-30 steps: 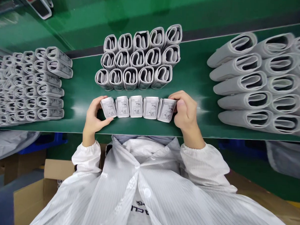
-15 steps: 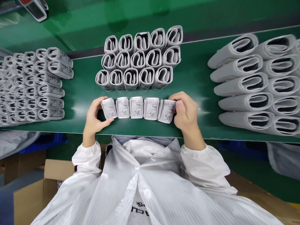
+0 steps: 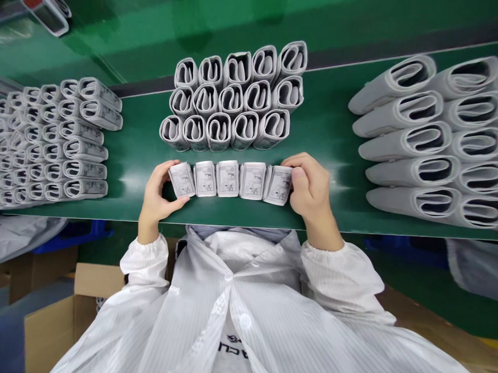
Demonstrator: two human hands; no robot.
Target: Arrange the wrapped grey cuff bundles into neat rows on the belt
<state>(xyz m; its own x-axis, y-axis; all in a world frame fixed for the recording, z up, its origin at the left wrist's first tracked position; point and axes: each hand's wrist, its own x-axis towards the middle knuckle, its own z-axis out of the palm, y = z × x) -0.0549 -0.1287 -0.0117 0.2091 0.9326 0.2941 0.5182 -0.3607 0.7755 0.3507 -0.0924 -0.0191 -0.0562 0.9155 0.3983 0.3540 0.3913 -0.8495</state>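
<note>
Snugly, the left hand and right hand curl closed around opposite ends of a row of five folded printed packets, fingers gripping the end packets, near the front edge of the green conveyor belt.

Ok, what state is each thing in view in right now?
Left hand, cupping the row's left end.
Right hand, pressing the row's right end.
Row of five folded printed packs, side by side, printed faces up.
Middle stack of rolled packs, three tidy rows.
Cardboard box, flap open.
</note>
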